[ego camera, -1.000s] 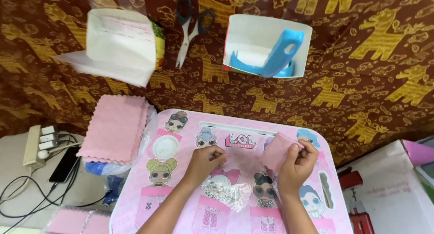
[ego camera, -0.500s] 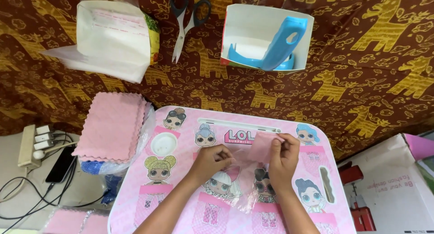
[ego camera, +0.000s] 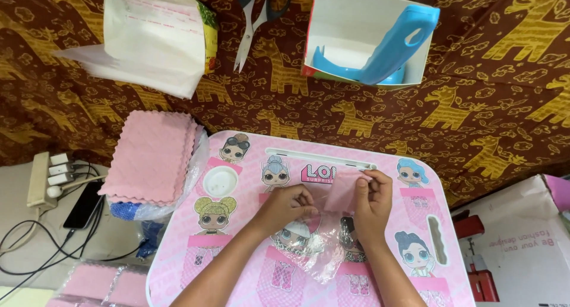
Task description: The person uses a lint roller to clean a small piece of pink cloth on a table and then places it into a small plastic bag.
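On the pink doll-printed lap table [ego camera: 237, 265], the left hand [ego camera: 288, 207] pinches the mouth of a clear plastic sleeve [ego camera: 320, 250] while the right hand [ego camera: 371, 200] grips a small pink square cloth [ego camera: 339, 194] — only partly inside, judging by the sleeve's empty lower end. Beyond, a stack of pink scalloped cloths [ego camera: 151, 158] looks unpacked — farther off lie grey-handled scissors [ego camera: 255, 16].

Open tabletop [ego camera: 415, 224] is left at three o'clock of the right hand [ego camera: 371, 203]; passage at nine o'clock is blocked by stacked pink cloths [ego camera: 151, 158], apparently overhanging the edge.
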